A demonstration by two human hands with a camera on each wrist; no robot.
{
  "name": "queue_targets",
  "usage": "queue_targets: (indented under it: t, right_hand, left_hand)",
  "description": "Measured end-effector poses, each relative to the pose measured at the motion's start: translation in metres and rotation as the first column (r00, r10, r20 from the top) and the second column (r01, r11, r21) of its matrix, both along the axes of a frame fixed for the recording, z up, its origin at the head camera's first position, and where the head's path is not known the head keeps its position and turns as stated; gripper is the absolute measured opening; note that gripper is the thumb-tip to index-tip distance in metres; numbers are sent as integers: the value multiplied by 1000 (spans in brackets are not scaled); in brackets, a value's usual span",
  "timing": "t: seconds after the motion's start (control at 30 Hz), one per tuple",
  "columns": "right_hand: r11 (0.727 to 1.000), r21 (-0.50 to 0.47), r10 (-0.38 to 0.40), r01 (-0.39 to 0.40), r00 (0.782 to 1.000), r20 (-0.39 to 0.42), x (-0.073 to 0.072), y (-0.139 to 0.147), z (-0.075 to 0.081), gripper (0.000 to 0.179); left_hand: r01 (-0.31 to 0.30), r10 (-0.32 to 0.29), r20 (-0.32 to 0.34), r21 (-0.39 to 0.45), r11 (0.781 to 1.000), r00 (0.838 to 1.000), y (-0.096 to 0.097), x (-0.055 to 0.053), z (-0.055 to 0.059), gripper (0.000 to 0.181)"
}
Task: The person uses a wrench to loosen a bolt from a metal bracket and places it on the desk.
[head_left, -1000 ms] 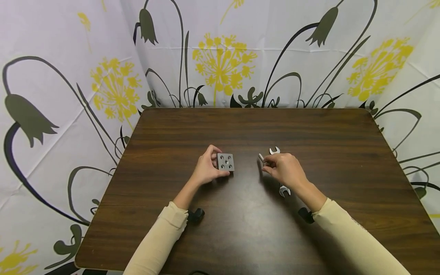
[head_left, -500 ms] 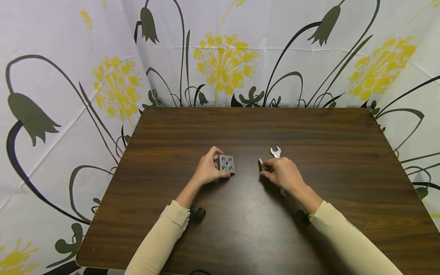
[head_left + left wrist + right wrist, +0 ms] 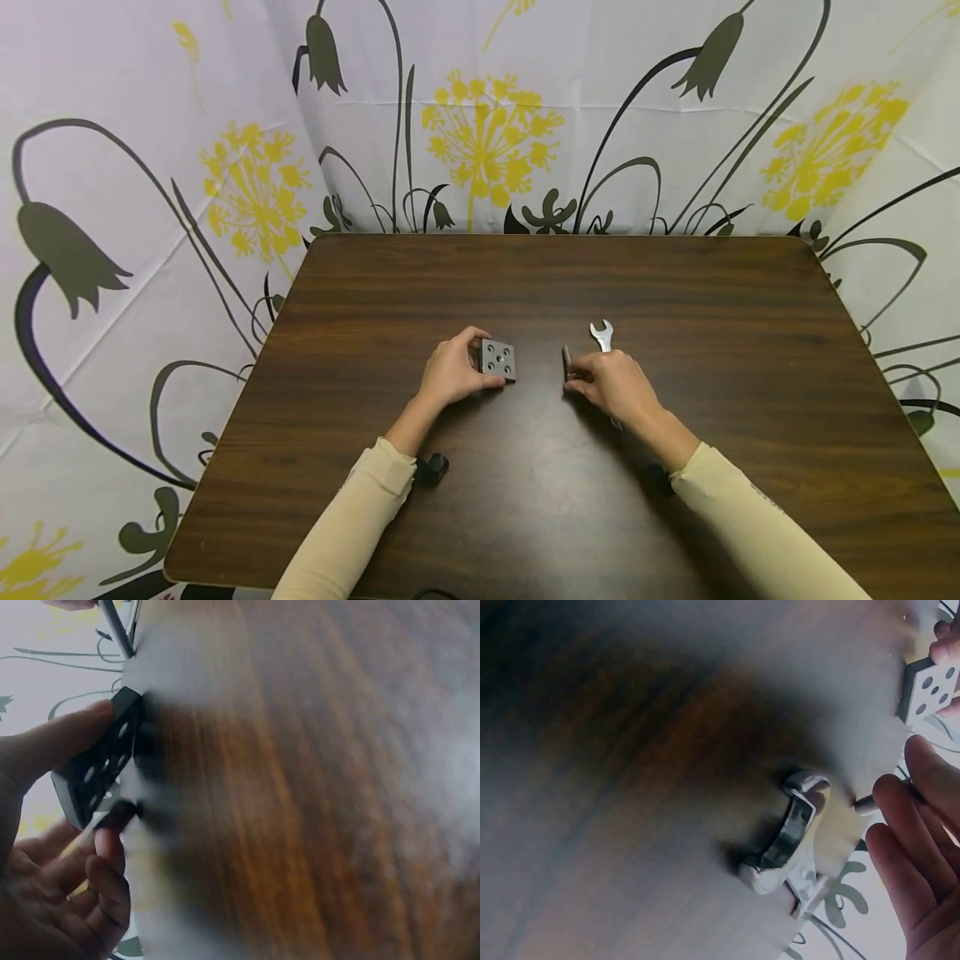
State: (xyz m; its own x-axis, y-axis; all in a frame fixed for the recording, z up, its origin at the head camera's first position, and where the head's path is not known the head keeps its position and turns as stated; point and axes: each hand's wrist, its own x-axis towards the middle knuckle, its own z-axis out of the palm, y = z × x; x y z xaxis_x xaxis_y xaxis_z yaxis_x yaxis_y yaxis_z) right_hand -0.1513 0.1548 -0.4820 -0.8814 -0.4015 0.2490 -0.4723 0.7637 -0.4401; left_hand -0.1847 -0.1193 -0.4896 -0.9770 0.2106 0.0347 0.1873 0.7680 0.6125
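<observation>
Left of the table's middle, my left hand (image 3: 452, 369) grips a square grey metal block (image 3: 498, 359) between thumb and fingers. Its face, with several round holes, is turned up and to the right. Across a small gap, my right hand (image 3: 621, 385) pinches a short metal rod (image 3: 566, 360) whose lower part the fingers hide. The right wrist view shows one end of the rod (image 3: 866, 804) low at the tabletop. Under the right hand lies an open-ended wrench (image 3: 602, 333), its middle covered by that hand; its near jaw looms large in the right wrist view.
The brown wood-grain table (image 3: 390, 283) has a floral curtain (image 3: 630, 108) behind and at both sides. A dark wrist mount (image 3: 432, 469) hangs below the left cuff. A black cable (image 3: 435, 593) shows at the front edge.
The block in my left hand has moved slightly right and towards the front edge. My right hand has come a little left and nearer, tipping the rod more upright, and covers more of the wrench.
</observation>
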Motion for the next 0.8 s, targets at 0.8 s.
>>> queue_targets:
  t: [0.8]
  right_hand:
    - [982,178,67,-61,997,-30,5,-4,-9,12]
  left_hand:
    - [-16,23,36,-174,985,999,-5,4,-3,72]
